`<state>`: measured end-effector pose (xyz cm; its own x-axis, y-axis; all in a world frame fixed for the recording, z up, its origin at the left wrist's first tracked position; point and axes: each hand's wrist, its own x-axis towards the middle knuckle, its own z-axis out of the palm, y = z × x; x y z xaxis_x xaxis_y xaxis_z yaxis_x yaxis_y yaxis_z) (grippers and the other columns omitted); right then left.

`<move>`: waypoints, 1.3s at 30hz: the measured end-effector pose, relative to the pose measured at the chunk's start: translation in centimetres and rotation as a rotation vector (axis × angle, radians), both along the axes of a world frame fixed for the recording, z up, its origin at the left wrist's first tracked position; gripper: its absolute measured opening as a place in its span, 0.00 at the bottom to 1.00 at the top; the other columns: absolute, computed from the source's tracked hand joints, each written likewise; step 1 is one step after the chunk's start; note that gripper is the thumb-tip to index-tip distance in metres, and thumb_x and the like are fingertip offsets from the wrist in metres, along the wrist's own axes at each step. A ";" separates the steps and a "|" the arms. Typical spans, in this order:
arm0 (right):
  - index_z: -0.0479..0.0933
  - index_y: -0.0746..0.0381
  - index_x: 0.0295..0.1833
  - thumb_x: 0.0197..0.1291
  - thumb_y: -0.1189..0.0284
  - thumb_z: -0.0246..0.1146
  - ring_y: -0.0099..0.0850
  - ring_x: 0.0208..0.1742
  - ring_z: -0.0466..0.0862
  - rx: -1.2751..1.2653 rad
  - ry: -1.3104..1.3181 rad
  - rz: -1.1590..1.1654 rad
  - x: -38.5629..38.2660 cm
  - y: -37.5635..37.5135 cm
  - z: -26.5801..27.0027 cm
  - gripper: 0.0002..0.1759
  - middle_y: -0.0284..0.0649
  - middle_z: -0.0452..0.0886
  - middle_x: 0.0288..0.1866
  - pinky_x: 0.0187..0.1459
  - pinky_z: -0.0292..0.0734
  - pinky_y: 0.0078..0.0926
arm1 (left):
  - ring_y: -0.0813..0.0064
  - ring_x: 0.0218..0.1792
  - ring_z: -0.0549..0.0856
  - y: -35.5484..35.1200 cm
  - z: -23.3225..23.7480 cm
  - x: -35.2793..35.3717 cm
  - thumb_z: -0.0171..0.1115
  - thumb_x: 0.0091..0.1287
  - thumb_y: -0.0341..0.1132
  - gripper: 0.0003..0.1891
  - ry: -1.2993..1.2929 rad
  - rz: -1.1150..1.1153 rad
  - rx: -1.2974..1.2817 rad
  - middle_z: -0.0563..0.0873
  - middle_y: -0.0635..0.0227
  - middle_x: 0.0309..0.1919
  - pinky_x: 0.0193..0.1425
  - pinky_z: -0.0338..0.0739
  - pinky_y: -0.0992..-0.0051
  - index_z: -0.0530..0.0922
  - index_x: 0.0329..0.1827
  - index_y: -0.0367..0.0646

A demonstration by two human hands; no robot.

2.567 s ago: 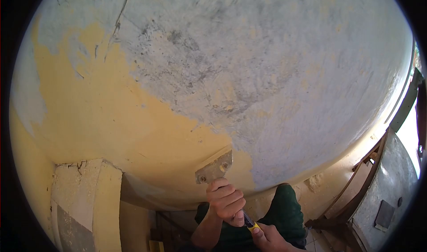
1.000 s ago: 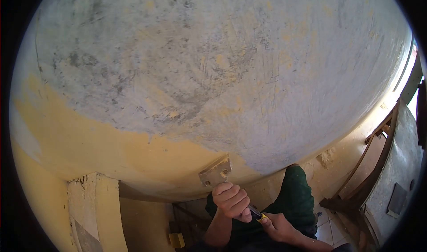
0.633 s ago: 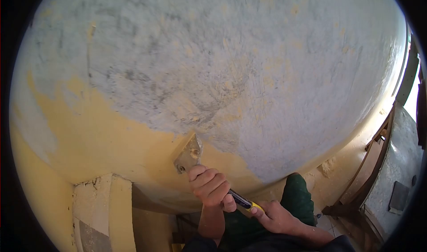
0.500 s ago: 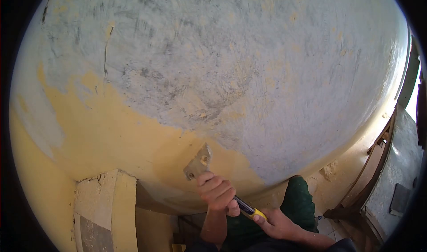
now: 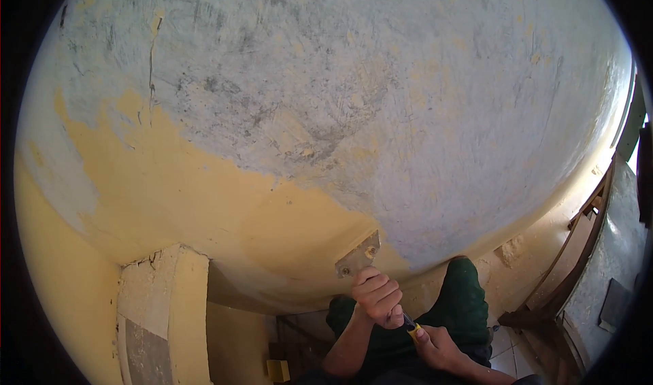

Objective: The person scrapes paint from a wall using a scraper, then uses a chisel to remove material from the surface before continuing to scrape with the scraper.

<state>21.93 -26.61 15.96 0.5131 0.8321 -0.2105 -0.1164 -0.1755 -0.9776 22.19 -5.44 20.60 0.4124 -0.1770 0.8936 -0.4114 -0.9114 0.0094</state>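
Observation:
A paint scraper [image 5: 357, 257] with a wide metal blade and a black-and-yellow handle is held in both hands. My left hand [image 5: 377, 296] wraps around it just below the blade. Lower on the handle, my right hand [image 5: 439, 347] grips the yellow end. The blade lies against the yellow paint of the wall [image 5: 238, 208], close to the border with the scraped grey area [image 5: 449, 154]. Whether its whole edge touches the wall cannot be made out.
My green-trousered knees [image 5: 459, 296] are close to the wall's base. A grey-topped board or table [image 5: 605, 249] leans or stands at the right. To the lower left, a yellow and grey ledge [image 5: 153, 317] juts out. Debris [image 5: 510, 250] lies at right.
Both hands and the scraper have moved right and down, with the blade now closer to the grey border at the lower middle. The camera view has shifted slightly.

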 end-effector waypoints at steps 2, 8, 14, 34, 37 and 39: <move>0.72 0.67 0.31 0.76 0.45 0.45 0.22 0.26 0.69 -0.001 -0.015 -0.004 0.5 0.4 -0.2 0.35 0.34 0.72 0.21 0.28 0.69 0.28 | 0.72 0.17 0.72 0.3 0.1 0.3 0.49 0.55 0.41 0.15 0.009 -0.001 0.012 0.74 0.69 0.14 0.31 0.65 0.70 0.69 0.13 0.45; 0.72 0.68 0.32 0.76 0.45 0.46 0.24 0.26 0.70 -0.058 -0.037 0.004 1.4 1.7 -0.6 0.35 0.37 0.73 0.20 0.29 0.70 0.31 | 0.73 0.16 0.72 1.5 0.0 1.0 0.49 0.57 0.42 0.16 0.033 0.016 0.033 0.74 0.70 0.14 0.31 0.65 0.71 0.68 0.12 0.46; 0.73 0.70 0.33 0.75 0.47 0.49 0.33 0.23 0.72 -0.077 -0.216 0.023 3.0 4.0 3.1 0.33 0.46 0.72 0.20 0.29 0.71 0.37 | 0.74 0.16 0.72 3.6 2.8 0.8 0.48 0.58 0.43 0.17 -0.012 0.089 0.058 0.74 0.71 0.13 0.31 0.64 0.72 0.68 0.12 0.47; 0.71 0.67 0.32 0.76 0.48 0.48 0.24 0.23 0.68 -0.054 -0.143 0.061 -1.4 -0.3 -0.1 0.31 0.36 0.70 0.19 0.27 0.69 0.29 | 0.72 0.16 0.72 -0.2 -0.7 -3.0 0.51 0.53 0.42 0.14 0.033 0.080 -0.002 0.73 0.70 0.14 0.34 0.67 0.71 0.67 0.12 0.47; 0.70 0.65 0.38 0.74 0.40 0.45 0.20 0.27 0.66 0.059 -0.085 -0.016 -1.8 0.2 0.1 0.35 0.30 0.67 0.24 0.26 0.63 0.24 | 0.72 0.17 0.74 0.1 -0.5 -2.7 0.50 0.57 0.43 0.17 0.029 0.081 -0.031 0.73 0.71 0.14 0.35 0.68 0.71 0.69 0.12 0.46; 0.71 0.66 0.39 0.74 0.40 0.45 0.21 0.27 0.67 0.046 -0.048 0.015 -1.4 0.4 0.9 0.36 0.30 0.68 0.25 0.26 0.64 0.25 | 0.72 0.17 0.75 0.7 -0.3 -2.8 0.50 0.58 0.43 0.18 0.083 0.060 -0.020 0.74 0.71 0.14 0.36 0.68 0.71 0.69 0.12 0.46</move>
<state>20.53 -26.25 16.90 0.5088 0.8482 -0.1475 -0.0666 -0.1321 -0.9890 19.35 -4.73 20.30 0.4946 -0.1322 0.8590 -0.3532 -0.9336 0.0597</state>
